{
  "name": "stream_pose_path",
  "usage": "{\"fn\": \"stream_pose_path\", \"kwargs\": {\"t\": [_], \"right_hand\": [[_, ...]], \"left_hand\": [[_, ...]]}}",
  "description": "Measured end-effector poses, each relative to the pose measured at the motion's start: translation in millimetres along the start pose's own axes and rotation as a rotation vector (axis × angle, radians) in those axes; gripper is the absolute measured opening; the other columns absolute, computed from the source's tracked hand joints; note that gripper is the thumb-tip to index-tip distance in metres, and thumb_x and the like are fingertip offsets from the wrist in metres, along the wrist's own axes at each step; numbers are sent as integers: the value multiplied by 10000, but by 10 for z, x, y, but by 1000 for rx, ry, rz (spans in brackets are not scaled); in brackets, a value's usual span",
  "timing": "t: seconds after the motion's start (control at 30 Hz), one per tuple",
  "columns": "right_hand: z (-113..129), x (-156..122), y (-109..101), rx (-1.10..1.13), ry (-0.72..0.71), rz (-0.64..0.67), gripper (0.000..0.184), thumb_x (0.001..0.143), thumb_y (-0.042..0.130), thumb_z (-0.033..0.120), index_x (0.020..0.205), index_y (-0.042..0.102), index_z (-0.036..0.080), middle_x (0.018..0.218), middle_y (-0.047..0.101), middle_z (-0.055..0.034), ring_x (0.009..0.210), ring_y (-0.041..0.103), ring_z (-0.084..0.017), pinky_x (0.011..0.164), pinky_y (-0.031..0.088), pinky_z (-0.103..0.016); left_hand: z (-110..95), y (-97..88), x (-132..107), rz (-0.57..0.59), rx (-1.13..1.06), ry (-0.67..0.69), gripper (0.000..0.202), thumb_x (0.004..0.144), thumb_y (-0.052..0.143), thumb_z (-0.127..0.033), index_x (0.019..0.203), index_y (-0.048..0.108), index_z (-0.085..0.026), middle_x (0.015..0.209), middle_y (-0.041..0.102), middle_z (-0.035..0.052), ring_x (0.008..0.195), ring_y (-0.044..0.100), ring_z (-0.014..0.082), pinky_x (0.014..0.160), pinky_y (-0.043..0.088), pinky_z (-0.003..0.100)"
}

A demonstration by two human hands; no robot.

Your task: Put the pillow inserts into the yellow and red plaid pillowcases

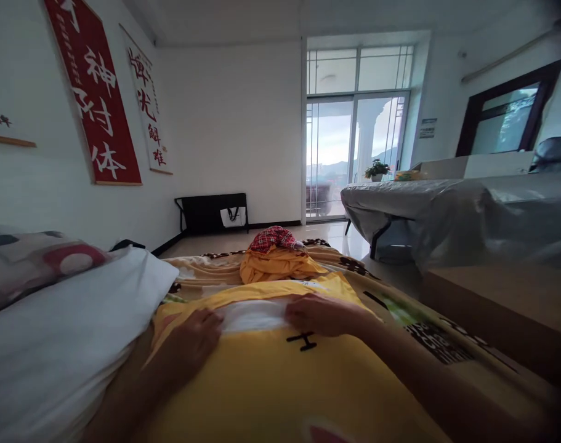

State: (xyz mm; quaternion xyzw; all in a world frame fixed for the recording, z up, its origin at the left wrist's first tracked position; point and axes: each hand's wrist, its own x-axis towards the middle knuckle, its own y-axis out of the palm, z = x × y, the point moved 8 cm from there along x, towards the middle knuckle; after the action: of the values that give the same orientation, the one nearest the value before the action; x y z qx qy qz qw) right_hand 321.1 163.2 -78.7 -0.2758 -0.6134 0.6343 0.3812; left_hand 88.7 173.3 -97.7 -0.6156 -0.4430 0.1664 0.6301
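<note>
A yellow garment (280,381) with black lettering lies spread on the bed in front of me. My left hand (194,341) rests on its left part, fingers curled at the edge of a white patch (252,315). My right hand (319,314) lies on the right side of that white patch, fingers bent and pressed on the cloth. Whether either hand pinches the fabric is not plain. Beyond the hands sits a crumpled orange-yellow cloth (280,264) with a red checked cloth (275,238) on top.
A white pillow (63,344) and a patterned pillow (26,261) lie at my left. A patterned blanket (414,320) covers the bed. A wooden surface (502,307) and covered furniture (446,209) stand right. Glass doors (354,154) are at the far end.
</note>
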Motion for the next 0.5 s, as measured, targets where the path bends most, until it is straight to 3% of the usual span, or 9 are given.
{"fn": "stream_pose_path", "kwargs": {"t": [0.1, 0.2, 0.33, 0.5], "right_hand": [[21, 129, 463, 35, 66, 194, 415, 948, 358, 418, 885, 680, 164, 944, 687, -107, 842, 614, -205, 720, 419, -300], [-12, 139, 738, 58, 126, 181, 502, 961, 304, 478, 986, 684, 151, 1027, 682, -139, 935, 622, -245, 786, 433, -342], [-104, 77, 753, 43, 160, 164, 507, 972, 279, 462, 1053, 664, 143, 1024, 684, -142, 925, 629, -235, 789, 438, -329], [-88, 106, 659, -186, 81, 263, 351, 955, 360, 303, 1045, 667, 159, 1030, 679, -142, 898, 636, -232, 725, 433, -307]], "left_hand": [[83, 318, 32, 211, -82, -64, 469, 936, 265, -481, 945, 664, -234, 1012, 666, 57, 961, 605, 221, 846, 423, 334], [270, 552, -64, 298, -154, -165, 554, 930, 226, -527, 856, 684, -224, 934, 697, 65, 906, 628, 232, 831, 410, 340], [438, 590, -182, 316, -207, -254, 587, 925, 197, -537, 854, 684, -217, 950, 709, 85, 896, 642, 249, 810, 404, 343], [455, 540, -221, 315, -250, -243, 587, 928, 181, -498, 827, 687, -217, 939, 717, 99, 885, 653, 257, 784, 404, 332]]}}
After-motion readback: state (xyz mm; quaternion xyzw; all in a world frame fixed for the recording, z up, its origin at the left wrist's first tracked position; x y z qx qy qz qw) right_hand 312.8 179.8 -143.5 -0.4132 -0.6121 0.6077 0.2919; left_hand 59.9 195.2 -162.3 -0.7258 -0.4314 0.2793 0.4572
